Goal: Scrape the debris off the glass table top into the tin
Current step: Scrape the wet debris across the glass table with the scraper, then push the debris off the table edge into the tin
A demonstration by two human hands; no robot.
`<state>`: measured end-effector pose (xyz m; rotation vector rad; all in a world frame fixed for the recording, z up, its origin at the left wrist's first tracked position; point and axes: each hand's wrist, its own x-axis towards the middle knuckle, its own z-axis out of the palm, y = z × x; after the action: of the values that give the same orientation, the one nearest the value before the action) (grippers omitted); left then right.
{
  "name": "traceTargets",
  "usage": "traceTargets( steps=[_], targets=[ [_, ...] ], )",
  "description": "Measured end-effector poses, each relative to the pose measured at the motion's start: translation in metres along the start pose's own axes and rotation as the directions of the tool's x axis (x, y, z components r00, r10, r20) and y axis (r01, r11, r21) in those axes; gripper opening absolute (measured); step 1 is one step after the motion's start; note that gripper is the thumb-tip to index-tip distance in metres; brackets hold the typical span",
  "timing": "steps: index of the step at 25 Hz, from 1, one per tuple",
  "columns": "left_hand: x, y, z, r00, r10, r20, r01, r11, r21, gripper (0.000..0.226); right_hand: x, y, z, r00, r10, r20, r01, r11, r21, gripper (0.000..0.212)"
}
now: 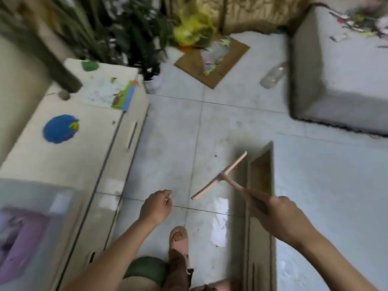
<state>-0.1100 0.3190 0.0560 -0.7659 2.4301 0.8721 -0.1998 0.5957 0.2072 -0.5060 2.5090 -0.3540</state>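
Observation:
My right hand [277,217] grips the handle of a pink T-shaped scraper [220,175]. Its blade hangs in the air over the tiled floor, just left of the pale glass table top [327,196] that fills the lower right. My left hand [156,206] hovers over the floor with its fingers loosely curled and seems to hold nothing. Colourful debris [357,22] lies on a grey-white raised surface [336,76] at the top right. I see no tin that I can tell as such. The picture is blurred by motion.
A cream cabinet [88,156] runs along the left, with a blue round object [60,128], a green and blue strip [128,95] and a clear box [31,227] on it. Plants [126,38], a yellow bag [193,28], cardboard [212,61] and a plastic bottle [273,75] lie on the floor beyond. My sandalled foot [179,240] stands below.

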Motion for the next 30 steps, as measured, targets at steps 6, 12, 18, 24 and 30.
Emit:
traceTargets(
  steps=[6,12,18,24,30],
  targets=[
    [-0.018,-0.142,-0.073,0.868,-0.486,-0.104,0.383,0.787,-0.483,0.026,0.084,-0.154,0.026,0.976,-0.208,0.065,0.207,0.978,0.012,0.038],
    [-0.088,-0.273,-0.109,0.14,-0.935,-0.326,0.387,0.355,-0.851,0.06,0.118,-0.268,0.067,0.933,-0.302,0.194,0.318,0.947,-0.054,0.035],
    [-0.119,-0.397,-0.12,0.158,-0.981,-0.113,0.502,0.178,-0.846,0.054,0.12,-0.324,0.093,0.892,-0.362,0.27,0.395,0.915,-0.079,0.03],
    [-0.123,-0.443,-0.118,0.448,-0.886,0.118,0.314,0.033,-0.949,0.033,0.121,-0.332,0.104,0.892,-0.318,0.321,0.374,0.918,-0.13,0.029],
    [-0.119,-0.413,-0.141,0.555,-0.832,0.013,0.24,0.145,-0.96,0.013,0.117,-0.323,0.1,0.899,-0.307,0.311,0.363,0.921,-0.143,0.028]
  ],
)
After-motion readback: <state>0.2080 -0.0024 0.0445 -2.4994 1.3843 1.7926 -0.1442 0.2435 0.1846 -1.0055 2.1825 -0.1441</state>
